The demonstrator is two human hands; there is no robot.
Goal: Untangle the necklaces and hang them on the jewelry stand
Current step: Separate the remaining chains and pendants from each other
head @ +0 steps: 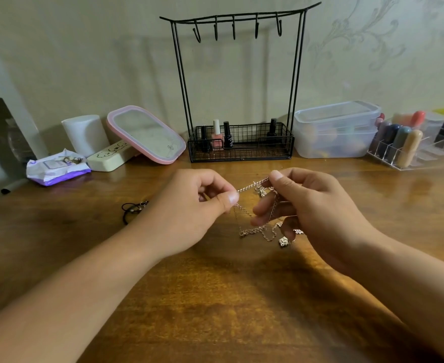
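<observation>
A thin silver chain necklace (pixel 261 226) with small star and flower charms stretches taut between the pinching fingertips of the left hand (pixel 189 208) and the right hand (pixel 304 205), the rest dropping in tangled loops under the right hand's fingers. A dark cord necklace (pixel 131 209) lies curled on the worktop just left of the left hand. Beyond both hands stands the black wire jewelry stand (pixel 238 82), upright, its five hooks bare.
</observation>
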